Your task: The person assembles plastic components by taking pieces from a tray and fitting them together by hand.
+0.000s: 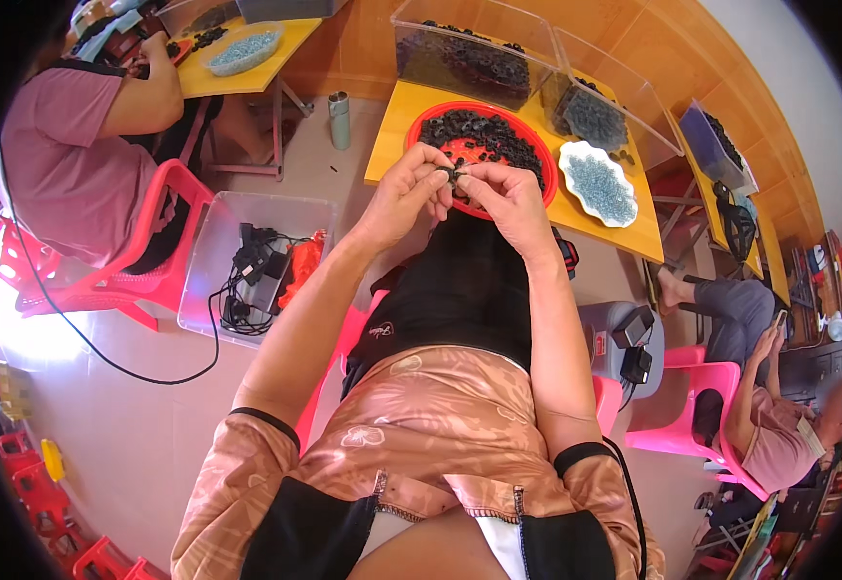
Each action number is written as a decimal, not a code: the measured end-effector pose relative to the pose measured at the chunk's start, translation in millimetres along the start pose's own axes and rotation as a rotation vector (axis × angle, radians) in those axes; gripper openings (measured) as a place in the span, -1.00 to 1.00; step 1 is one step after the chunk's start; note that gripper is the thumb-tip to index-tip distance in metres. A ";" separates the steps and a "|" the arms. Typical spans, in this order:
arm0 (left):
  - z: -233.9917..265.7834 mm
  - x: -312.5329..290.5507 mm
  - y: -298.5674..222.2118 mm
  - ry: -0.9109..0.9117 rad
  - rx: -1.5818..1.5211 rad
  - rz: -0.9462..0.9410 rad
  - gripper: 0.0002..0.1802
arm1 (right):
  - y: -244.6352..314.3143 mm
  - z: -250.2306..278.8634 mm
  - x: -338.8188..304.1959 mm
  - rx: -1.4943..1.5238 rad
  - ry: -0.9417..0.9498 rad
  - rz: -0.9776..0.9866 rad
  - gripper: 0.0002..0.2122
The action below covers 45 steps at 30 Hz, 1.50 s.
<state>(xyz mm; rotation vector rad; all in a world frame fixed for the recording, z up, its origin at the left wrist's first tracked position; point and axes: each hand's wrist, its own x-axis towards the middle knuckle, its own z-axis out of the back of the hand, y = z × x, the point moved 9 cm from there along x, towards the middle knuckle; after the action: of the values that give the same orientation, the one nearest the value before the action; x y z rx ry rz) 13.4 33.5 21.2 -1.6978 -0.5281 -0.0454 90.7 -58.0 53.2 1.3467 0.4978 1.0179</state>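
Fingers of the left hand [404, 196] and right hand [513, 201] clamp a small black part [453, 176] by the round red tray [551, 177], perhaps keeping loose black pieces [490, 135] within reach

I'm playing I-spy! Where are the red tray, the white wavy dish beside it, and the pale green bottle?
Red tray [550, 174], head view: right rim.
White wavy dish [567, 163], head view: left rim.
Pale green bottle [340, 124], head view: its side.
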 end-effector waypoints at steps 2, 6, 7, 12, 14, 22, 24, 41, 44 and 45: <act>-1.7 -0.4 0.5 0.007 -0.011 0.009 -0.86 | 2.2 -0.4 -1.6 0.021 -0.005 -0.007 -0.86; -3.2 -0.1 2.9 0.026 -0.051 0.030 -0.86 | 0.7 -0.7 -1.8 0.042 -0.006 -0.007 -0.86; -3.0 -0.2 3.2 0.027 -0.051 0.031 -0.86 | -1.1 -0.8 -1.6 0.040 -0.007 -0.009 -0.86; -0.8 0.1 3.2 -0.001 -0.032 -0.014 -0.88 | -6.3 -3.5 0.2 0.078 -0.025 -0.011 -0.87; -0.4 0.1 2.7 -0.012 -0.012 -0.024 -0.91 | -7.9 -7.2 0.9 0.138 -0.005 -0.008 -0.89; 2.9 -2.1 -7.3 -0.052 0.202 -0.111 -0.93 | -4.0 -6.7 2.3 0.083 -0.020 -0.024 -0.91; -0.4 -4.0 -7.7 -0.058 0.109 -0.115 -0.93 | -1.2 -1.3 1.6 0.045 -0.019 -0.018 -0.91; -14.8 -7.5 -1.0 0.119 -0.045 0.038 -0.90 | -20.6 -5.2 -7.5 0.303 0.155 -0.210 -0.91; -22.2 -8.7 -2.6 0.144 -0.049 0.048 -0.89 | -18.1 -2.0 -9.2 0.266 0.155 -0.225 -0.92; -25.8 -9.9 -4.9 0.157 -0.098 0.036 -0.90 | -18.0 -0.7 -10.3 0.241 0.153 -0.236 -0.93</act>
<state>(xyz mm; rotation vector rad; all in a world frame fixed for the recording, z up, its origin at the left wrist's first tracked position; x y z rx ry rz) 9.5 6.6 28.0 -1.7819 -0.3830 -0.1796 90.5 -64.4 33.5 1.3880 0.8971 0.8887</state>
